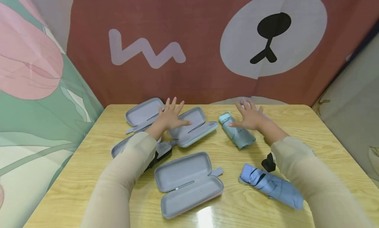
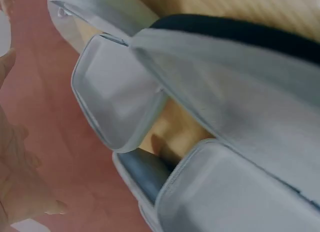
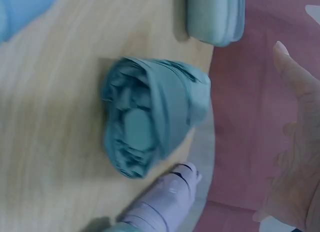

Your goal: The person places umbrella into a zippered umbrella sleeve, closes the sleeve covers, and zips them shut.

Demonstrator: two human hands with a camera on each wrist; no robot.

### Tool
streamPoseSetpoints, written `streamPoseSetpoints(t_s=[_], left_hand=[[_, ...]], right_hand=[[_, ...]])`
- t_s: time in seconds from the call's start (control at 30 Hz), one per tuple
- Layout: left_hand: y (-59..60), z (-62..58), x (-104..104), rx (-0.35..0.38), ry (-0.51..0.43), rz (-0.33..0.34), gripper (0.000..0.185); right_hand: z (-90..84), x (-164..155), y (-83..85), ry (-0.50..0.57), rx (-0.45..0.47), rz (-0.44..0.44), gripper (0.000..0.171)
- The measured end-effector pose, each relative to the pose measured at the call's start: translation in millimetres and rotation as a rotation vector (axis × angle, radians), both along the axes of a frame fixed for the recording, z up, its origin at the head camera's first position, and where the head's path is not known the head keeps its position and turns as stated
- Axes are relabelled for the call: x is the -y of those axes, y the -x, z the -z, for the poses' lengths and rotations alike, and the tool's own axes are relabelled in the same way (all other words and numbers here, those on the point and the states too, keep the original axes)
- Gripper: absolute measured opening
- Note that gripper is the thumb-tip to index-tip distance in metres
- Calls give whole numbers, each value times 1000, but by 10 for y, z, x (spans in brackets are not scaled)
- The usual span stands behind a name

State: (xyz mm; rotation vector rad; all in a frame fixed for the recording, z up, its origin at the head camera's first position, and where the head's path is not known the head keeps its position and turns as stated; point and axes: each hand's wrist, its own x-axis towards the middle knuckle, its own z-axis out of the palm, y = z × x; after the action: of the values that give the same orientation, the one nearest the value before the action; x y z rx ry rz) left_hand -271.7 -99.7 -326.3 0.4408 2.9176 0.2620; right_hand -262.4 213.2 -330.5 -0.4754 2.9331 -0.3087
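Note:
My left hand (image 1: 172,115) is spread flat, fingers straight, over an open grey case (image 1: 192,129) at the back middle of the wooden table (image 1: 296,122). Whether it touches the case I cannot tell. In the left wrist view the hand (image 2: 17,192) shows at the left edge beside open case shells (image 2: 115,99). My right hand (image 1: 249,116) is also spread with straight fingers, above a folded teal umbrella (image 1: 238,132). A lilac umbrella (image 1: 247,105) lies just behind it. The right wrist view shows the teal umbrella (image 3: 150,122) end-on, the lilac umbrella (image 3: 165,202) and the hand (image 3: 300,142) holding nothing.
Another open grey case (image 1: 188,185) lies near the front, one (image 1: 143,113) at the back left, and one (image 1: 118,149) partly under my left forearm. A folded blue umbrella (image 1: 272,187) lies at the front right. Printed fabric walls (image 1: 207,50) close in the table's back and left.

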Motion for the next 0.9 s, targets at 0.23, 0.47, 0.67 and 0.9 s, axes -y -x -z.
streamPoseSetpoints(t_s=[0.23,0.47,0.67,0.9], left_hand=[[-27,155,65,8,-25,1,91],[-57,261,64,38,-36,22,92],[-68,283,86,90,-30,37,90],[-84,280,121,136,-81,52,91]], right_hand=[[176,57,-64,31,44,-6,99],[349,104,-117,7,34,-30,98],[460,116,-132,-4,41,-40,95],[498,130,-174,10,102,-30,92]])
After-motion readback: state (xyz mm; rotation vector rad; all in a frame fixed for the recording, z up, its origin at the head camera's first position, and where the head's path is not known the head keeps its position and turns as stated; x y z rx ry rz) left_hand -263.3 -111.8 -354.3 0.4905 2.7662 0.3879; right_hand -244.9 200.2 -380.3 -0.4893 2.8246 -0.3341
